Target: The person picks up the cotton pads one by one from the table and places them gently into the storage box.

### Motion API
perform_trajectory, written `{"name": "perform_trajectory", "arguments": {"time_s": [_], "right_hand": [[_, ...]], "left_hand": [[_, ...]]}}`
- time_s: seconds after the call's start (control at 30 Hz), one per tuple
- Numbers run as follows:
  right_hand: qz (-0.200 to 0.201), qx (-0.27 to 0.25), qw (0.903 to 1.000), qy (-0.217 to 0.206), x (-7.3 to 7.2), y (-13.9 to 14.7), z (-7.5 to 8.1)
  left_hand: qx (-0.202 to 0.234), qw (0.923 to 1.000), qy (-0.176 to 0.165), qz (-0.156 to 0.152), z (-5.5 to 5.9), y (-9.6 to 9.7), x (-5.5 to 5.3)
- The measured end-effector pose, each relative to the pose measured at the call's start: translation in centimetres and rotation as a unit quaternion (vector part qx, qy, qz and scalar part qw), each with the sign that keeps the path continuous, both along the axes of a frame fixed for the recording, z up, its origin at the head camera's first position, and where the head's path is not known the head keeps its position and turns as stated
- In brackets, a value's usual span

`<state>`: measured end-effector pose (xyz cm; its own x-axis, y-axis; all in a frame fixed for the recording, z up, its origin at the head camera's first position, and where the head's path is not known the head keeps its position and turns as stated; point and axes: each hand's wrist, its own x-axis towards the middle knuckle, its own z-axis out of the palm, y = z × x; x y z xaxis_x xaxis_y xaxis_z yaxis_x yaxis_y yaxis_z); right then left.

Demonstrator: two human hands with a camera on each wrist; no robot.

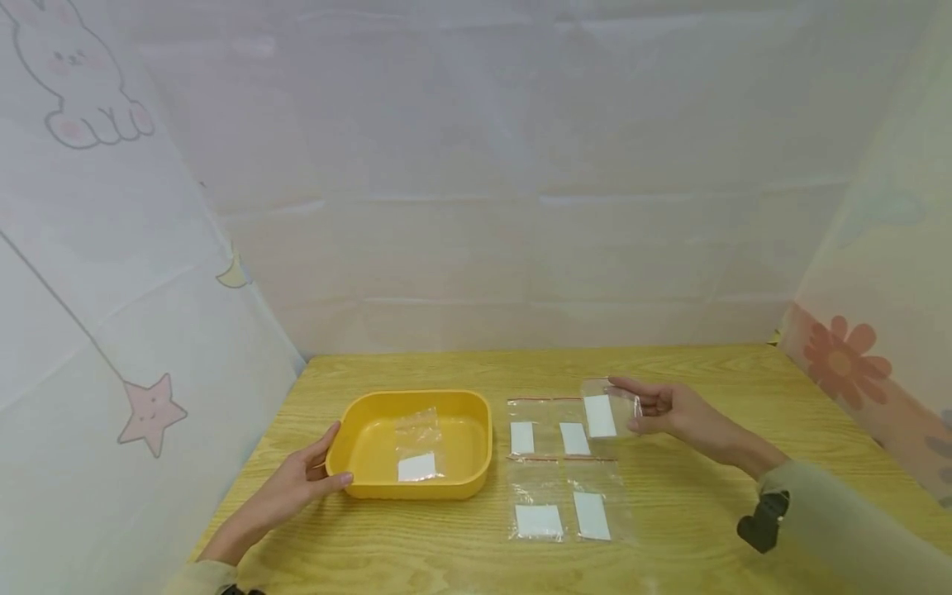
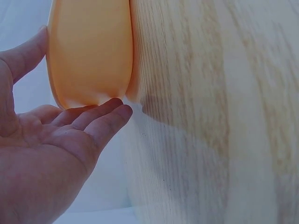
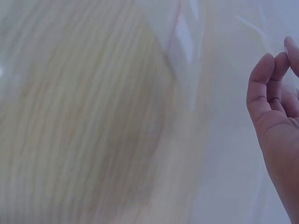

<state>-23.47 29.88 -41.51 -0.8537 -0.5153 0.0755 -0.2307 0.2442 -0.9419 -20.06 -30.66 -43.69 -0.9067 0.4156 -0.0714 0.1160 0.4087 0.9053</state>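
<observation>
At the left of the table, a yellow plastic bin (image 1: pixel 409 492) holds one clear zip bag (image 1: pixel 418 438) with a white card in it. My left hand (image 1: pixel 293 487) grips the bin's left end, thumb at the front rim and fingers along the side wall. In the left wrist view those fingers (image 2: pixel 100 116) lie against the bin's outer wall (image 2: pixel 91 51). My right hand (image 1: pixel 673 413) pinches the right edge of another clear zip bag (image 1: pixel 601 416), which also has a white card. The right wrist view shows that hand (image 3: pixel 280 102) at its right edge.
Several more zip bags with white cards lie in two rows right of the bin, among them a front left bag (image 1: pixel 539 521) and a front right bag (image 1: pixel 592 516). White printed cloth (image 1: pixel 521 248) hangs behind and at both sides of the wooden table (image 1: pixel 416 554).
</observation>
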Motion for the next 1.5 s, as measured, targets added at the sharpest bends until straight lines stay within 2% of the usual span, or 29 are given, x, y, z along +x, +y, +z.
{"name": "perform_trajectory", "arguments": {"time_s": [0.33, 0.5, 0.63, 0.8, 1.03, 1.27, 1.5], "right_hand": [[0.028, -0.044, 0.9985, -0.014, -1.5, -5.9, 2.6], [0.053, -0.079, 0.995, -0.029, -2.4, -9.4, 3.1], [0.088, -0.115, 0.9877, -0.06, -3.0, -12.5, 3.2], [0.125, -0.14, 0.9781, -0.09, -3.5, -16.3, 2.8], [0.156, -0.149, 0.9697, -0.115, -3.9, -21.1, 1.3], [0.139, -0.129, 0.9723, -0.137, -3.8, -25.0, 0.0], [0.113, -0.103, 0.9784, -0.14, -3.8, -27.3, -0.8]], "left_hand": [[-0.007, 1.0, -0.001, 0.005, 0.0, 0.1, 0.0], [0.006, 1.0, 0.001, 0.002, -0.2, 0.1, -0.1], [0.008, 1.0, 0.002, 0.002, -0.4, 0.0, -0.1], [0.006, 1.0, -0.001, 0.003, -0.4, -0.1, -0.2], [0.008, 0.9999, -0.004, 0.004, -0.4, -0.2, -0.2], [0.006, 0.9999, -0.008, 0.007, -0.4, -0.1, -0.1], [0.002, 1.0, -0.004, 0.005, -0.1, -0.1, -0.1]]}}
